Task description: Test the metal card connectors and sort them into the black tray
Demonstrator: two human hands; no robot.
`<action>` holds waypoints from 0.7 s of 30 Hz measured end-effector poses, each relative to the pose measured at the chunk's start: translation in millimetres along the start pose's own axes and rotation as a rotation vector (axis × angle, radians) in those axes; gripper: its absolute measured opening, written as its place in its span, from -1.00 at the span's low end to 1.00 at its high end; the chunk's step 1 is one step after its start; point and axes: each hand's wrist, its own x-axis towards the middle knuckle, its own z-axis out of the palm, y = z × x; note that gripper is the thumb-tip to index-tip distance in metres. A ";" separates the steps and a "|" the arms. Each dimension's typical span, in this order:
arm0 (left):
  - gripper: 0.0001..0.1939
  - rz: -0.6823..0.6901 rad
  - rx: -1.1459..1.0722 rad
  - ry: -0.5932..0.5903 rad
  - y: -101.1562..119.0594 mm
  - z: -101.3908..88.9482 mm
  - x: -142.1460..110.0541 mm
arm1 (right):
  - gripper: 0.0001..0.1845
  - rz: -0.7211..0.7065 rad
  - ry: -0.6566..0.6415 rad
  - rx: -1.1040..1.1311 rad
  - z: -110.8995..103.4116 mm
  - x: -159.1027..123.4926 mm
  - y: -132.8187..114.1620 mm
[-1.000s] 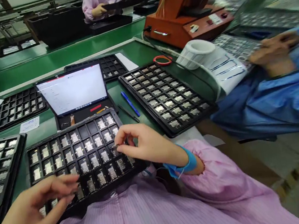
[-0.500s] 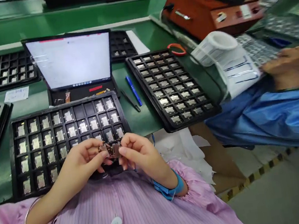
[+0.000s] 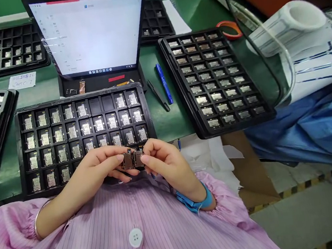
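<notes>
My left hand and my right hand meet over the near edge of a black compartment tray. Each hand pinches a small metal part: the left one and the right one are held side by side, touching. The tray in front of me holds several small metal parts in its pockets; a few pockets in the top row are bare. A blue wrist strap circles my right wrist and a thin bangle sits on my left wrist.
A lit tablet stands behind the tray. A second filled tray lies right of a blue pen and black tweezers. More trays sit at left and back. A label roll and a co-worker's blue sleeve are at right.
My left hand came up from the tray's near corner to meet my right hand, and both now pinch parts together. The view tilted down and closer to the tray.
</notes>
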 end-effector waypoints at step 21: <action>-0.78 -0.018 -0.100 -0.015 -1.9 -5.2 -2.5 | -0.75 -0.015 0.003 -0.006 6.3 -0.8 0.1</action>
